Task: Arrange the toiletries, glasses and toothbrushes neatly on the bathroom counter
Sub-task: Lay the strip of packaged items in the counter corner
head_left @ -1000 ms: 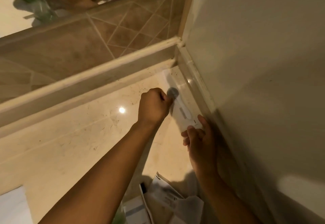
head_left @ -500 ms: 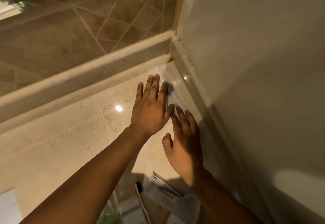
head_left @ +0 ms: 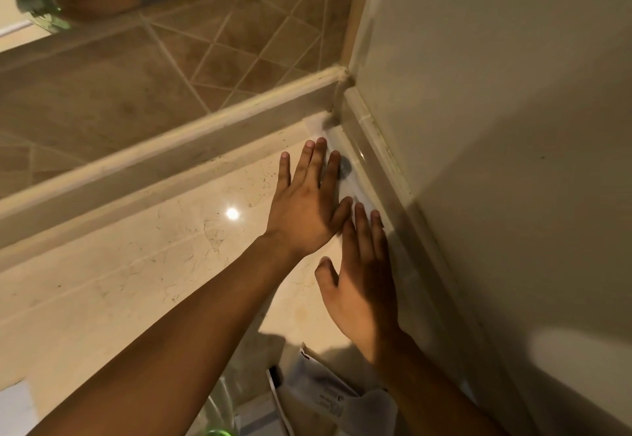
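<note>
A flat white packet with a dark round spot (head_left: 346, 175) lies on the marble counter (head_left: 143, 264) in the back right corner, against the side wall's ledge. My left hand (head_left: 307, 203) lies flat with straight fingers, its fingertips over the packet's left edge. My right hand (head_left: 359, 274) also lies flat with straight fingers, pressing the packet's near end beside the ledge. Most of the packet is hidden under both hands.
White paper packets (head_left: 321, 394) and a clear plastic wrapper with a green item (head_left: 219, 425) lie at the counter's near edge. A tiled backsplash (head_left: 171, 69) with a mirror above runs along the back. A plain wall (head_left: 496, 127) stands at the right.
One second ago my left hand was a fist on the packet and my right pinched its near end. Both hands have since flattened out on it and now hold still.
</note>
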Demonstrator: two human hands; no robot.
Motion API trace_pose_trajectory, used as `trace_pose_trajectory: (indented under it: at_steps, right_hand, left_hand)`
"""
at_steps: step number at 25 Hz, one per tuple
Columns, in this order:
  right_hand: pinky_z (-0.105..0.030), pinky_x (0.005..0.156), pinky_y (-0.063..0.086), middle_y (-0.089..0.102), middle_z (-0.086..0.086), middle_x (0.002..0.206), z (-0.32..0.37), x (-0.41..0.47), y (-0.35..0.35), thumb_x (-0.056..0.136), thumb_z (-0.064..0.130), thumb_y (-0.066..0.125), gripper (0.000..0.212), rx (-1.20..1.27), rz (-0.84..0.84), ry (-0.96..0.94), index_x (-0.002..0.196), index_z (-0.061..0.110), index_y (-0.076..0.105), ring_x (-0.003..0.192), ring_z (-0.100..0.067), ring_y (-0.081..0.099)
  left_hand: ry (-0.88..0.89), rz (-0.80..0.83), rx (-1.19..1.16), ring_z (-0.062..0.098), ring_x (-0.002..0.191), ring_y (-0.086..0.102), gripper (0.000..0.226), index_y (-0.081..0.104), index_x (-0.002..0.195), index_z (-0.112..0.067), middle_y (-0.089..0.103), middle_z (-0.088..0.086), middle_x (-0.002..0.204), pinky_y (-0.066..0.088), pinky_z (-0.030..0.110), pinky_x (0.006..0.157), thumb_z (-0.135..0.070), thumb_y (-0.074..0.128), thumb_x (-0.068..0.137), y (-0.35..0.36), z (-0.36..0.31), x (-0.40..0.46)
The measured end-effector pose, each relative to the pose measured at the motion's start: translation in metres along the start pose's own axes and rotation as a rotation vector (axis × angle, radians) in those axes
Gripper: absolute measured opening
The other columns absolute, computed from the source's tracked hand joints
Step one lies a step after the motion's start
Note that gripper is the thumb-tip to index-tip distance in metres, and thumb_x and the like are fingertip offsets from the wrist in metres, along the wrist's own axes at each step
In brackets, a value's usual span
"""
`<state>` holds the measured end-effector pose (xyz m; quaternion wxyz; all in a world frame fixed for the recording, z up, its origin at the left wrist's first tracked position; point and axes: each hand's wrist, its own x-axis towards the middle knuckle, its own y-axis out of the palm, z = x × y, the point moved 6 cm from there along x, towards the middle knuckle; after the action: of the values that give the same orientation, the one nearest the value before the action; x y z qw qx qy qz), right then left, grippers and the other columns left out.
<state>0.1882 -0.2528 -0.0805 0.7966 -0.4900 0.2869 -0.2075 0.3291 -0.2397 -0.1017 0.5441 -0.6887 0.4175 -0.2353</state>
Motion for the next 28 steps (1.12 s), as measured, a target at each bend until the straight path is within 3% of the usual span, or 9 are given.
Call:
trace_pose_trajectory:
  at_steps: [14, 17, 19, 22, 25, 28]
  right_hand:
    - [-0.04, 0.125, 0.018, 0.005, 0.003, 0.17, -0.003, 0.005, -0.001, 0.096, 0.034, 0.055, 0.076, 0.121, 0.011, 0.032, 0.159, 0.019, 0.016, 0.156, -0.015, -0.007]
    - [-0.039, 0.126, 0.019, 0.006, 0.006, 0.169, -0.003, 0.005, -0.005, 0.096, 0.028, 0.055, 0.07, 0.172, 0.007, 0.018, 0.158, 0.021, 0.023, 0.156, -0.011, -0.008]
    - [-0.034, 0.124, 0.021, 0.017, 0.008, 0.168, -0.003, 0.001, -0.016, 0.094, 0.021, 0.055, 0.059, 0.231, -0.055, -0.023, 0.151, 0.024, 0.04, 0.156, -0.009, -0.001]
    - [-0.021, 0.118, 0.025, 0.043, 0.001, 0.156, -0.013, -0.019, -0.039, 0.091, 0.011, 0.056, 0.039, 0.332, -0.178, -0.102, 0.129, 0.02, 0.061, 0.15, -0.014, 0.028]
    - [-0.028, 0.103, 0.046, 0.061, -0.008, 0.131, -0.036, -0.056, -0.052, 0.09, 0.001, 0.059, 0.026, 0.34, -0.218, -0.137, 0.112, 0.01, 0.068, 0.124, -0.02, 0.054]
    - [-0.035, 0.089, 0.053, 0.063, -0.009, 0.112, -0.063, -0.092, -0.056, 0.089, -0.001, 0.063, 0.018, 0.367, -0.158, -0.126, 0.104, 0.008, 0.067, 0.103, -0.022, 0.06]
  left_hand:
    - [0.004, -0.04, 0.002, 0.031, 0.158, 0.0, 0.074, 0.018, 0.16, -0.016, 0.009, 0.012, 0.17, -0.003, 0.057, 0.125, -0.058, 0.03, 0.1, 0.005, -0.007, 0.006]
    - [0.006, -0.067, -0.066, 0.032, 0.157, 0.002, 0.076, 0.013, 0.161, -0.016, 0.006, 0.015, 0.17, -0.001, 0.057, 0.125, -0.058, 0.033, 0.101, -0.001, -0.007, 0.005]
    - [-0.011, -0.124, -0.176, 0.033, 0.157, 0.007, 0.075, 0.014, 0.16, -0.015, 0.008, 0.016, 0.169, 0.005, 0.058, 0.126, -0.055, 0.037, 0.102, -0.011, -0.007, -0.002]
    - [-0.07, -0.261, -0.274, 0.037, 0.15, 0.029, 0.063, 0.035, 0.153, -0.006, 0.033, 0.021, 0.16, 0.023, 0.058, 0.12, -0.044, 0.043, 0.104, -0.035, -0.013, -0.023]
    - [-0.067, -0.354, -0.384, 0.037, 0.118, 0.057, 0.042, 0.057, 0.132, 0.001, 0.06, 0.022, 0.128, 0.045, 0.051, 0.101, -0.026, 0.056, 0.1, -0.048, -0.038, -0.064]
    - [-0.059, -0.213, -0.504, 0.036, 0.103, 0.063, 0.032, 0.063, 0.122, 0.0, 0.065, 0.019, 0.112, 0.051, 0.047, 0.088, -0.019, 0.056, 0.097, -0.041, -0.072, -0.112]
